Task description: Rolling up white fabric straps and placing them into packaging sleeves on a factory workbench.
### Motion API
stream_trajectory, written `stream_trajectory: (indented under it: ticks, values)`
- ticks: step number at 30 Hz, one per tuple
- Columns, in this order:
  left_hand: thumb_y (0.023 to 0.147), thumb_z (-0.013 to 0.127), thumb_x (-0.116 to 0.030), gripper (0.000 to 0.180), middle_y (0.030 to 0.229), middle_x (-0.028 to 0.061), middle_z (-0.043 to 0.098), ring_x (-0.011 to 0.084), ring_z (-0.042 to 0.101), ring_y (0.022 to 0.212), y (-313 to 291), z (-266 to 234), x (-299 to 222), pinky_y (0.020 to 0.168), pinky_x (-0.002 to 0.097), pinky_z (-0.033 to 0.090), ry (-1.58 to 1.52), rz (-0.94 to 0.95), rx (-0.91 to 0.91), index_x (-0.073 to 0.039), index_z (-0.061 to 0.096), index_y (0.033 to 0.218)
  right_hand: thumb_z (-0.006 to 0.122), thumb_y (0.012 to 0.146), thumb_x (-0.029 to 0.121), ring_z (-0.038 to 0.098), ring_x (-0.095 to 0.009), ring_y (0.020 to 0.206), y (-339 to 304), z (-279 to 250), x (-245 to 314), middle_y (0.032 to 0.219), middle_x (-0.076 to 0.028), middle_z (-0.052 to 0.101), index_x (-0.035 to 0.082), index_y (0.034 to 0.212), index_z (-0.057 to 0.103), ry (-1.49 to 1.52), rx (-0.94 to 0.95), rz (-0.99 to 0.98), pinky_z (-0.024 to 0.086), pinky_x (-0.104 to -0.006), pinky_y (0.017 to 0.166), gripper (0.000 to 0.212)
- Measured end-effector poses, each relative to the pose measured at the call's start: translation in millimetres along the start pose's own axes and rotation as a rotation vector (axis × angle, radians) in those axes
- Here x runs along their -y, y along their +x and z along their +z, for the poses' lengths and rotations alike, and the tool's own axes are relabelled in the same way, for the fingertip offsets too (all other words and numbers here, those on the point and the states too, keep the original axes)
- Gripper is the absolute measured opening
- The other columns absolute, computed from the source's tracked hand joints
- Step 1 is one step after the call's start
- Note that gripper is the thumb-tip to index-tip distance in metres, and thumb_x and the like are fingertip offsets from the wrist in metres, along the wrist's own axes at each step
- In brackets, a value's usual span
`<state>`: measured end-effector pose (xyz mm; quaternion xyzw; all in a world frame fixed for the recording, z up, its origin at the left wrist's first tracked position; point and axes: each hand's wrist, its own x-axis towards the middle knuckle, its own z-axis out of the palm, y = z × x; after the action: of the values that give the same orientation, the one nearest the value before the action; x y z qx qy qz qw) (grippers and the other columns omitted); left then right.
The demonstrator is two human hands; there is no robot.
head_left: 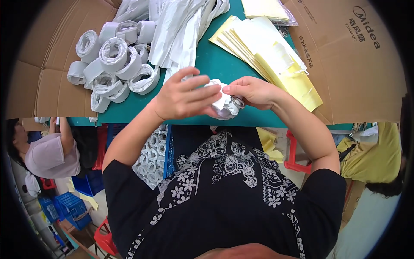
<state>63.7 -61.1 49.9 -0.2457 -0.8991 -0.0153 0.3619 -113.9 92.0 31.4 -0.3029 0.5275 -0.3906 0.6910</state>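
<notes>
Head view: I log the white-wrapped coil (225, 108) over the near edge of the green table (211, 60), left hand (185, 98) against it with fingers loosely parted, right hand (253, 91) pinching its right side, apparently steadying it from both sides.

Our left forearm (136, 133) slants far and to the right from a bent elbow; our right forearm (308, 123) slants far and to the left, so our hands meet near the middle. Our left hand (186, 97) shows its back, fingers pointing right and fanned slightly apart, the thumb out of sight. Our right hand (252, 91) is folded, its thumb pointing left in a pinch.
</notes>
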Motion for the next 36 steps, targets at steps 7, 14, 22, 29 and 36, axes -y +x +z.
stream_trajectory:
  ticks: [7, 14, 22, 29, 36]
  values:
    - [0.065, 0.075, -0.025, 0.021, 0.088, -0.0022, 0.061, 0.0169, 0.055, 0.083, -2.2, -0.4, 6.6, 0.08, 0.0366, 0.041, -0.254, -0.327, 0.138, -0.013, 0.068, 0.08, 0.057, 0.088, 0.03, 0.048, -0.004, 0.063, 9.8, 18.6, 10.5, 0.073, 0.001, 0.059, 0.001, 0.089, 0.064, -0.464, -0.306, -0.033, 0.038, -0.0205, 0.055, 0.03]
    - [0.069, 0.067, -0.017, 0.022, 0.085, 0.0062, 0.057, 0.0179, 0.056, 0.082, -7.1, -13.4, 8.6, 0.082, 0.0387, 0.046, 0.06, 0.03, 0.164, -0.001, 0.061, 0.082, 0.048, 0.09, 0.029, 0.048, -0.008, 0.054, 19.5, 35.6, 14.4, 0.069, 0.001, 0.056, 0.007, 0.085, 0.062, 0.013, -0.27, 0.035, 0.035, -0.023, 0.045, 0.027]
    - [0.077, 0.055, -0.015, 0.028, 0.103, 0.0148, 0.054, 0.0262, 0.062, 0.075, -13.0, -19.5, -14.1, 0.059, 0.0346, 0.052, -0.245, -0.489, 0.715, -0.004, 0.045, 0.1, 0.035, 0.091, 0.029, 0.056, -0.014, 0.05, 34.6, 43.2, -2.0, 0.075, -0.006, 0.062, 0.006, 0.094, 0.056, 0.299, -0.04, 0.196, 0.038, -0.024, 0.033, 0.031]
    - [0.075, 0.062, -0.013, 0.029, 0.081, 0.0084, 0.062, 0.0241, 0.062, 0.064, -34.9, -55.8, 49.1, 0.052, 0.0358, 0.05, 0.258, -0.637, 0.119, -0.011, 0.057, 0.103, 0.047, 0.093, 0.031, 0.056, -0.013, 0.083, 38.7, 48.7, 19.8, 0.098, -0.003, 0.056, 0.006, 0.106, 0.053, 0.34, -0.371, -0.376, 0.048, -0.0264, 0.06, 0.029]
    - [0.076, 0.063, -0.026, 0.03, 0.077, 0.0096, 0.065, 0.0228, 0.064, 0.068, -89.3, -221.0, 249.3, 0.057, 0.0351, 0.048, 0.464, -1.334, -0.127, -0.005, 0.062, 0.098, 0.051, 0.091, 0.026, 0.055, -0.012, 0.081, 38.2, 20.2, -8.7, 0.091, -0.002, 0.057, 0.009, 0.097, 0.056, 0.372, -0.454, -0.355, 0.044, -0.0245, 0.062, 0.019]
